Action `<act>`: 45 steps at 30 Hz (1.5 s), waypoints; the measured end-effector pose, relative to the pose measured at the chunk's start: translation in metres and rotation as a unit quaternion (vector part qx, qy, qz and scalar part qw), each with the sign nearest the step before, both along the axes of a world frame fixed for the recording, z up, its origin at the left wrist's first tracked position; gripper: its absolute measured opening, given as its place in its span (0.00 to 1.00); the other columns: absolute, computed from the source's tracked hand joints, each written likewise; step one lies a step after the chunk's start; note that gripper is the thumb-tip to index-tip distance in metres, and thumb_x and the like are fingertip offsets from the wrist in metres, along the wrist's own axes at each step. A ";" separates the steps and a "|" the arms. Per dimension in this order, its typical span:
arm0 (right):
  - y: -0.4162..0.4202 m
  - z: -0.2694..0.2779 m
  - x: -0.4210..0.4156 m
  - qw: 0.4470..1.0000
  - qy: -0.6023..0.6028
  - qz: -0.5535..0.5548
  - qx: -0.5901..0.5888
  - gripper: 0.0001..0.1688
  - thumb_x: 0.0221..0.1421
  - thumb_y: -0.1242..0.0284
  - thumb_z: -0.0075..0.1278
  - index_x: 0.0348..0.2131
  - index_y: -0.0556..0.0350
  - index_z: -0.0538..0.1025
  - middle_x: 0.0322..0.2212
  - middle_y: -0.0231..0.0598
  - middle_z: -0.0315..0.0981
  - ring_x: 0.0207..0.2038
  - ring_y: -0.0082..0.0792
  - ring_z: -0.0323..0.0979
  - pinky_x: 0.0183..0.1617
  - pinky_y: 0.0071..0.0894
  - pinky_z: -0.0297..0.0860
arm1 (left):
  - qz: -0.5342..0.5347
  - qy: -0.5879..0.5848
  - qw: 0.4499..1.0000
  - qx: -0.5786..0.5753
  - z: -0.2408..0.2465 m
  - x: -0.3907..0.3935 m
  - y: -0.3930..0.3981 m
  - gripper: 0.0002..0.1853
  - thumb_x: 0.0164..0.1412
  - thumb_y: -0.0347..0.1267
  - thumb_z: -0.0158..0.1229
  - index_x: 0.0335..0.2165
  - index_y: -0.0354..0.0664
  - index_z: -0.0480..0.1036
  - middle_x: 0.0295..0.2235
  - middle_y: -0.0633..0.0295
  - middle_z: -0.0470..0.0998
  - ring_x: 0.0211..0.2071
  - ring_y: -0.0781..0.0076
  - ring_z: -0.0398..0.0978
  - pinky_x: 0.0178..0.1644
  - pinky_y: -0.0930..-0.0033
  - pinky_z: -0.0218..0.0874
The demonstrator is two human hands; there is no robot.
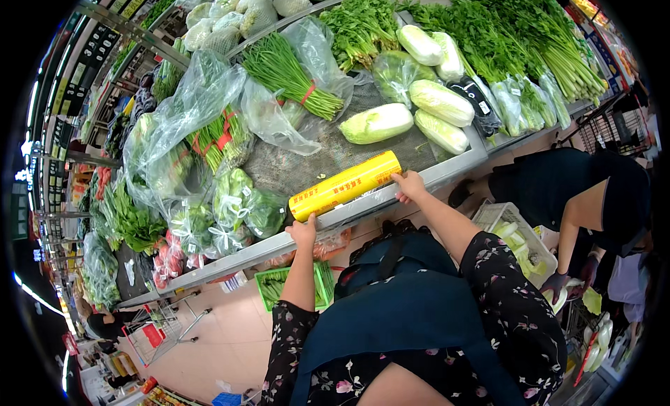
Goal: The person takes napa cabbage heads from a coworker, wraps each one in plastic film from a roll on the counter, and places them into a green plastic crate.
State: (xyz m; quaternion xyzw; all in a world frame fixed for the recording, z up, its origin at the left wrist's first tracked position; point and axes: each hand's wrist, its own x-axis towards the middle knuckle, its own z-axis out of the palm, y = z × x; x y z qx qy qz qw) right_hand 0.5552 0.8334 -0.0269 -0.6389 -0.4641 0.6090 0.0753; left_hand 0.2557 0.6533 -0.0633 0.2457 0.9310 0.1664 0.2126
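Note:
A large yellow roll of plastic cling film (345, 186) with red printing lies slantwise along the metal front edge (366, 199) of a vegetable display stand. My left hand (302, 230) holds its left end, and my right hand (409, 186) grips the right end. Just beyond the roll, several napa cabbages (377, 123) rest on the dark mesh surface. A bunch of garlic chives (293, 76) tied with a red band lies farther back on clear plastic bags. Bagged leafy greens (230, 196) are heaped to the left of the roll.
Celery bundles (555, 55) fill the stand's right side; netted bulbs (256, 13) lie at the back. Below the edge is a green crate of green pods (273, 285). A co-worker (570, 196) bends over a white crate (539, 249) at right. A shopping cart (157, 333) stands lower left.

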 end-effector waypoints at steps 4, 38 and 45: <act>0.010 -0.013 -0.010 0.974 0.108 -0.127 -0.151 0.17 0.51 0.62 0.49 0.28 0.61 0.71 0.15 0.34 0.69 0.12 0.22 0.63 0.13 0.20 0.60 | -0.017 0.000 1.000 -0.015 0.001 -0.009 0.013 0.41 0.46 0.59 0.52 0.29 0.21 0.72 0.33 0.25 0.67 0.41 0.37 0.65 0.46 0.55 0.57; 0.131 0.035 -0.037 0.669 -0.274 0.418 0.550 0.50 0.29 0.71 0.60 0.54 0.43 0.55 0.46 0.48 0.55 0.52 0.48 0.53 0.55 0.47 0.52 | 0.068 -0.429 0.890 0.137 -0.009 0.080 -0.161 0.08 0.57 0.35 0.50 0.27 0.42 0.69 0.27 0.69 0.73 0.29 0.81 0.68 0.33 0.76 0.62; 0.150 0.010 -0.052 0.879 -0.053 0.015 0.473 0.53 0.29 0.57 0.62 0.49 0.65 0.55 0.43 0.59 0.60 0.46 0.56 0.60 0.50 0.47 0.58 | 0.078 -0.447 0.878 0.156 -0.010 0.084 -0.169 0.09 0.58 0.36 0.49 0.27 0.42 0.68 0.29 0.66 0.75 0.30 0.80 0.71 0.30 0.77 0.62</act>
